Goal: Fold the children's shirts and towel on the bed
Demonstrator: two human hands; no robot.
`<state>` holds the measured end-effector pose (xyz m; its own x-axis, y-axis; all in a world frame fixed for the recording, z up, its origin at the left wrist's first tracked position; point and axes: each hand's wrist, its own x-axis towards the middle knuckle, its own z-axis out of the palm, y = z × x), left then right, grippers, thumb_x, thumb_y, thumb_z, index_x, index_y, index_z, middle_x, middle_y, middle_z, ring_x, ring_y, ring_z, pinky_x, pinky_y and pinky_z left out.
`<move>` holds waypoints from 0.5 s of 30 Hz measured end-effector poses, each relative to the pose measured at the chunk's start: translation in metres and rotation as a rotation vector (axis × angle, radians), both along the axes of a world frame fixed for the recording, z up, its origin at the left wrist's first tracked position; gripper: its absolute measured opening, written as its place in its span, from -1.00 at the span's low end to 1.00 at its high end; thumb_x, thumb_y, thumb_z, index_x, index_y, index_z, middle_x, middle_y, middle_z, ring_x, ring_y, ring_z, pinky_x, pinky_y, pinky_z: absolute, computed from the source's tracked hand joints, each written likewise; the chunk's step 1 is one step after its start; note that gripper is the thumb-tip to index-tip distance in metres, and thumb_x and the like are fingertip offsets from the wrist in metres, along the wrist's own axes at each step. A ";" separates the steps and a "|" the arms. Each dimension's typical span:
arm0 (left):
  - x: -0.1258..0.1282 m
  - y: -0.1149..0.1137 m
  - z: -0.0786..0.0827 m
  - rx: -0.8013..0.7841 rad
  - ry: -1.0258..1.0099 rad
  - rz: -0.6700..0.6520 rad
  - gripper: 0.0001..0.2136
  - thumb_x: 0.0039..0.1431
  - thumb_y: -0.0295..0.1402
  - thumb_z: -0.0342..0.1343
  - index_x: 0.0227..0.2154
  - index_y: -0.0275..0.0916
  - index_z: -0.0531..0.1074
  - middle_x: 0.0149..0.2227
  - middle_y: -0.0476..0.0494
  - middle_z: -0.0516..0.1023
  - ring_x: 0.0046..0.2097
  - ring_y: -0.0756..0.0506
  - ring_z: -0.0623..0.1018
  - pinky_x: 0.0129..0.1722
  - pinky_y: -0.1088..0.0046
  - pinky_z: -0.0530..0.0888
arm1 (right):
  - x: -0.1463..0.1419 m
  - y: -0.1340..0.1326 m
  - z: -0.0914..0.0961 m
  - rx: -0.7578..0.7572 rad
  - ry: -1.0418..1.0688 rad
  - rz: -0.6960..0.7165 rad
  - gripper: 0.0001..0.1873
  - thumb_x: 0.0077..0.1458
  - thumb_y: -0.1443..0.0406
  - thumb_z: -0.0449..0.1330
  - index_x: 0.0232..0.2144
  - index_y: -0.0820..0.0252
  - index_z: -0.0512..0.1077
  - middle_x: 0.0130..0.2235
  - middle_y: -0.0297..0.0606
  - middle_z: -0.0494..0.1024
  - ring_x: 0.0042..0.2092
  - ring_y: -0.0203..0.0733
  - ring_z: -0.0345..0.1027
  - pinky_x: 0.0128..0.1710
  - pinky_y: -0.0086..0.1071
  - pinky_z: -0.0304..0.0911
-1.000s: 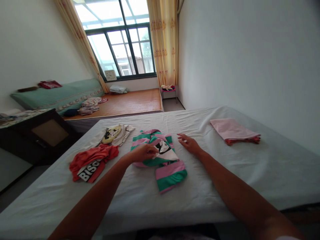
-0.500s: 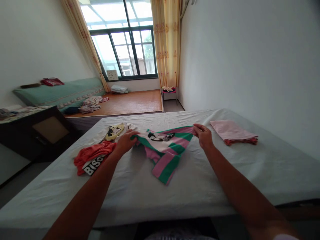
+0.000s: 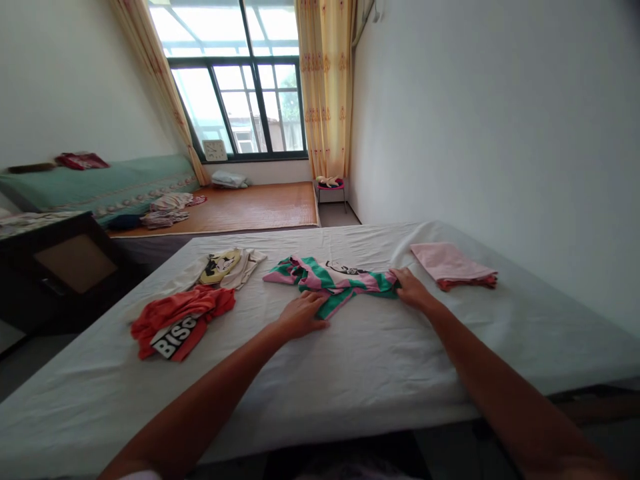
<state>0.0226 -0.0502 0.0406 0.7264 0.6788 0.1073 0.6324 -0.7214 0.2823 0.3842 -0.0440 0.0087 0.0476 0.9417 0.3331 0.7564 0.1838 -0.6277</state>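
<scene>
A pink-and-green striped shirt (image 3: 345,277) with a dark print on a pale patch lies crumpled on the white sheet. My left hand (image 3: 303,315) rests at its near edge, fingers stretched out flat and touching the cloth and the sheet. At the garment's right end, my right hand (image 3: 411,288) pinches the edge of the fabric. Left of my left hand lie a red shirt (image 3: 193,310) with white lettering on a black band and a cream shirt (image 3: 223,267) with a yellow print, both loosely heaped.
A folded pink cloth (image 3: 450,261) with red fabric under it lies on the right of the white-sheeted bed (image 3: 350,373). Beyond are another bed (image 3: 260,203) with clothes, a dark cabinet (image 3: 70,260), a small stool (image 3: 331,184) and a window. A wall runs along the right.
The striped shirt has gone from being held stretched up to lying on the sheet. My left hand has let go of its upper left corner and moved right and nearer.
</scene>
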 end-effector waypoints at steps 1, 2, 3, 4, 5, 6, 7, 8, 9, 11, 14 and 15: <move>0.003 0.002 0.000 0.025 0.028 0.041 -0.59 0.08 -0.26 0.14 0.03 -0.18 0.41 0.03 -0.27 0.45 0.08 -0.27 0.39 0.06 0.16 0.35 | 0.003 0.003 0.001 0.001 -0.094 -0.015 -0.52 -0.26 0.48 0.11 -0.19 0.23 0.50 -0.15 -0.07 0.48 -0.03 -0.02 0.31 0.06 -0.19 0.20; 0.003 0.005 0.001 0.039 0.036 0.090 -0.68 0.09 -0.35 0.10 -0.05 -0.16 0.45 -0.03 -0.24 0.48 0.05 -0.26 0.42 0.02 0.18 0.38 | 0.005 0.005 0.004 0.004 -0.143 -0.026 -0.61 -0.22 0.47 0.11 -0.26 0.22 0.51 -0.19 -0.08 0.49 -0.06 -0.03 0.32 0.05 -0.20 0.20; 0.001 0.010 0.005 0.041 0.022 0.139 -0.73 0.08 -0.42 0.07 -0.13 -0.15 0.47 -0.10 -0.21 0.51 0.00 -0.24 0.45 -0.02 0.20 0.41 | 0.007 0.007 0.008 0.024 -0.145 -0.038 -0.70 -0.18 0.45 0.11 -0.32 0.21 0.50 -0.23 -0.09 0.49 -0.08 -0.04 0.33 0.04 -0.20 0.20; -0.002 0.015 0.011 0.029 -0.022 0.188 -0.76 0.07 -0.46 0.05 -0.19 -0.16 0.47 -0.17 -0.18 0.52 -0.06 -0.22 0.48 -0.07 0.22 0.44 | 0.009 0.010 0.014 0.067 -0.101 -0.052 -0.77 -0.13 0.41 0.11 -0.36 0.21 0.49 -0.24 -0.10 0.49 -0.08 -0.05 0.33 0.03 -0.20 0.21; -0.007 0.021 0.019 -0.001 -0.106 0.235 -0.77 0.06 -0.47 0.03 -0.21 -0.16 0.45 -0.24 -0.14 0.52 -0.13 -0.19 0.51 -0.13 0.24 0.47 | 0.011 0.011 0.021 0.118 -0.015 -0.066 -0.81 -0.08 0.35 0.10 -0.36 0.20 0.47 -0.23 -0.12 0.49 -0.08 -0.06 0.33 0.02 -0.19 0.23; -0.012 0.025 0.030 -0.047 -0.231 0.278 -0.78 0.06 -0.46 0.02 -0.22 -0.17 0.42 -0.31 -0.09 0.50 -0.23 -0.14 0.53 -0.20 0.28 0.50 | 0.012 0.013 0.031 0.165 0.102 -0.076 -0.81 -0.03 0.30 0.09 -0.33 0.19 0.45 -0.22 -0.15 0.49 -0.09 -0.08 0.34 -0.01 -0.19 0.26; -0.018 0.029 0.043 -0.104 -0.385 0.309 -0.80 0.07 -0.44 0.00 -0.22 -0.19 0.39 -0.39 -0.04 0.46 -0.32 -0.09 0.52 -0.28 0.32 0.52 | 0.011 0.013 0.041 0.201 0.236 -0.081 -0.78 0.02 0.25 0.07 -0.28 0.17 0.42 -0.23 -0.20 0.49 -0.13 -0.12 0.35 -0.07 -0.21 0.31; -0.023 0.030 0.058 -0.169 -0.559 0.320 -0.81 0.09 -0.41 -0.01 -0.21 -0.20 0.36 -0.44 0.02 0.41 -0.40 -0.04 0.50 -0.35 0.37 0.53 | 0.009 0.012 0.054 0.226 0.369 -0.077 -0.76 0.05 0.20 0.07 -0.23 0.15 0.39 -0.25 -0.26 0.49 -0.19 -0.17 0.37 -0.16 -0.26 0.35; -0.027 0.030 0.075 -0.211 -0.744 0.321 -0.83 0.09 -0.38 -0.01 -0.23 -0.20 0.33 -0.48 0.07 0.37 -0.45 0.00 0.47 -0.41 0.42 0.54 | 0.006 0.010 0.069 0.246 0.487 -0.062 -0.74 0.08 0.16 0.06 -0.20 0.12 0.35 -0.30 -0.32 0.48 -0.28 -0.23 0.37 -0.26 -0.32 0.37; -0.034 0.024 0.113 -0.206 -1.041 0.279 -0.84 0.09 -0.32 0.04 -0.24 -0.20 0.31 -0.49 0.11 0.34 -0.46 0.05 0.45 -0.46 0.50 0.54 | -0.004 0.002 0.105 0.330 0.637 -0.025 -0.71 0.08 0.10 0.11 -0.18 0.10 0.32 -0.41 -0.42 0.43 -0.44 -0.33 0.31 -0.44 -0.44 0.33; -0.040 0.006 0.171 -0.041 -1.378 0.222 -0.81 0.10 -0.26 0.12 -0.25 -0.18 0.33 -0.45 0.10 0.37 -0.49 0.09 0.43 -0.58 0.63 0.48 | -0.022 -0.018 0.167 0.567 0.676 0.004 -0.71 0.10 0.09 0.15 -0.18 0.10 0.34 -0.49 -0.48 0.37 -0.58 -0.41 0.18 -0.62 -0.53 0.18; -0.042 0.000 0.188 0.026 -1.470 0.202 -0.82 0.11 -0.25 0.13 -0.25 -0.17 0.33 -0.42 0.10 0.38 -0.50 0.11 0.41 -0.61 0.67 0.44 | -0.027 -0.024 0.187 0.648 0.664 -0.001 -0.73 0.10 0.10 0.17 -0.21 0.12 0.37 -0.51 -0.48 0.36 -0.60 -0.43 0.15 -0.64 -0.55 0.13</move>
